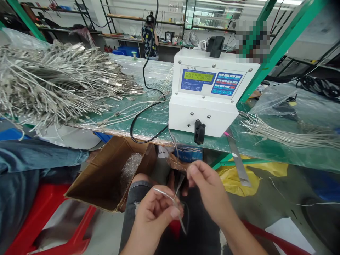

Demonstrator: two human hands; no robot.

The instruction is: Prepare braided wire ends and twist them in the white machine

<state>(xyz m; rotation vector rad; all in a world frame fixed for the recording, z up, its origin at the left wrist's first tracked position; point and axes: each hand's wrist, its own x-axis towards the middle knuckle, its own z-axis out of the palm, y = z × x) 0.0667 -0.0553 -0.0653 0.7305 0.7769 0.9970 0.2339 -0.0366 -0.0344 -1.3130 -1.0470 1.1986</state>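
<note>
My left hand (156,212) is closed on a thin silvery cable (164,193), pinched between thumb and fingers above my lap. Just to its right and a little higher is my right hand (205,182), its thumb and fingertips pressed together beside the strands that spread from the cable; what they grip is too small to make out. Beyond my hands, a white machine (203,109) with a lit display and blue keypad stands at the bench edge. A black clamp-like head (199,131) sticks out of its front.
A large pile of silvery cables (61,78) covers the bench's left. More cables (287,132) and a metal ruler (237,161) lie right of the machine. Below are an open cardboard box (98,177) and a red stool (50,212). A seated person's leg (39,157) is at left.
</note>
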